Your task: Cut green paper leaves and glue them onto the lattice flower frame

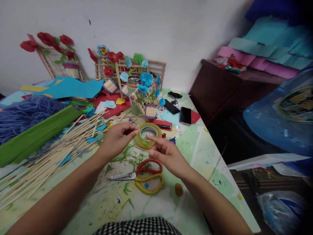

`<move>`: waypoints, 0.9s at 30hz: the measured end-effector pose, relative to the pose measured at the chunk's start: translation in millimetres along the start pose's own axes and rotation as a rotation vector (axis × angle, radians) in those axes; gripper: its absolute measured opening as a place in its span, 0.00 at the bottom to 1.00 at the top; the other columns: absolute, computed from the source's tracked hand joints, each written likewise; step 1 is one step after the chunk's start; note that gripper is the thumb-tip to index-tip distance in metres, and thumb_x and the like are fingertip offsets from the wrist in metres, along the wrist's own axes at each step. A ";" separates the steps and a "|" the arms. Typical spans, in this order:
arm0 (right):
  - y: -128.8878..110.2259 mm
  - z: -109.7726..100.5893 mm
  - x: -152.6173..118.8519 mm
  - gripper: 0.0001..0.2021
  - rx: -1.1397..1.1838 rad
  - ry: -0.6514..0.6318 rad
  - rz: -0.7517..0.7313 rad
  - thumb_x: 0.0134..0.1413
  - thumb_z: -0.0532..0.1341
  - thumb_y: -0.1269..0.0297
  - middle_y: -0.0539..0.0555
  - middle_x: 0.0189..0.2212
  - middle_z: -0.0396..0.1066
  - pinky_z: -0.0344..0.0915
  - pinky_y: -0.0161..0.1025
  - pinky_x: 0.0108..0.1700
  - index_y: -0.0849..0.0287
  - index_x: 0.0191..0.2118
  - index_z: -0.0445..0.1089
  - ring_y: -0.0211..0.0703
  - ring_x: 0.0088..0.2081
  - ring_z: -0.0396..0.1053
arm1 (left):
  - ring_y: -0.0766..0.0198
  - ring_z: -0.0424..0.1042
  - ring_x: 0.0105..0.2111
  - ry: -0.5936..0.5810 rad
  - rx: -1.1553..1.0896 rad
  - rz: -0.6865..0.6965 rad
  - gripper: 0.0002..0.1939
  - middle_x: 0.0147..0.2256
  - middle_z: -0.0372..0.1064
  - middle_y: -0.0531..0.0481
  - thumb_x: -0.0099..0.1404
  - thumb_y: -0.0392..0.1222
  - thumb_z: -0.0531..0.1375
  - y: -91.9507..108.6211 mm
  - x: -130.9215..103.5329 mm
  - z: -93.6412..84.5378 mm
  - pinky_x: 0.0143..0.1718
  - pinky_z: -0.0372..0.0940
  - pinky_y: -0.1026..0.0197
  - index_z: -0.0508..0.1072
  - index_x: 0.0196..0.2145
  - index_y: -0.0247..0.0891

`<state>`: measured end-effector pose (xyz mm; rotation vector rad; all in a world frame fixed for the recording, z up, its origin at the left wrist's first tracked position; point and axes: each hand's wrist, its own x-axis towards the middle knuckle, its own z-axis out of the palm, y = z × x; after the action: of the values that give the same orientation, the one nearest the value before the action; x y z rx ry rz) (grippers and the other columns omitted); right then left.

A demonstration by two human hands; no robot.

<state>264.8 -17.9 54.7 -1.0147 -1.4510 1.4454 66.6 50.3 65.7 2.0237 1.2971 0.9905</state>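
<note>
My left hand is closed in a pinch, thumb against index finger, at the left rim of a roll of yellowish tape. What lies between those fingertips is too small to make out. On the other side, my right hand has its index finger stretched over the tape and its thumb at the end of a thin stick. A small green paper piece shows by that index fingertip. Below the hands lie scissors with one red and one yellow handle, blades pointing left.
Many thin sticks, a green paper roll and purple yarn cover the left. Behind stand a jar and stick frames with paper flowers. A phone lies right; a brown lump sits near the front.
</note>
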 end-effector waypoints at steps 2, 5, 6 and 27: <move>0.8 -1.2 1.4 0.20 0.114 -0.012 0.025 0.53 0.62 0.63 0.46 0.25 0.67 0.64 0.36 0.32 0.55 0.53 0.68 0.35 0.28 0.66 | 0.62 0.68 0.28 -0.106 -0.169 -0.108 0.15 0.29 0.74 0.48 0.59 0.50 0.60 5.4 -3.3 4.0 0.29 0.62 0.61 0.77 0.34 0.36; 1.1 -1.4 2.6 0.17 0.205 -0.004 0.052 0.52 0.64 0.61 0.46 0.24 0.67 0.66 0.36 0.32 0.55 0.49 0.70 0.34 0.27 0.66 | 0.64 0.66 0.26 -0.221 -0.300 -0.205 0.16 0.26 0.72 0.49 0.57 0.51 0.61 10.9 -7.8 8.3 0.28 0.60 0.62 0.78 0.34 0.35; 0.9 -1.2 2.8 0.17 0.218 0.002 0.053 0.52 0.64 0.61 0.46 0.23 0.67 0.66 0.36 0.32 0.56 0.48 0.70 0.34 0.26 0.65 | 0.64 0.65 0.26 -0.244 -0.323 -0.218 0.16 0.25 0.72 0.50 0.57 0.51 0.62 11.6 -8.6 8.7 0.28 0.60 0.63 0.78 0.34 0.35; 0.2 2.4 3.7 0.23 0.193 -0.050 0.100 0.50 0.63 0.62 0.45 0.23 0.66 0.63 0.35 0.32 0.58 0.53 0.67 0.33 0.26 0.64 | 0.59 0.69 0.33 -0.190 0.250 0.225 0.09 0.30 0.72 0.47 0.65 0.39 0.53 10.4 -12.4 12.7 0.34 0.61 0.58 0.72 0.32 0.35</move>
<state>261.3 -15.3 54.5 -0.9468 -1.2819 1.6586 79.0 34.2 62.5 2.4321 1.1579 0.7356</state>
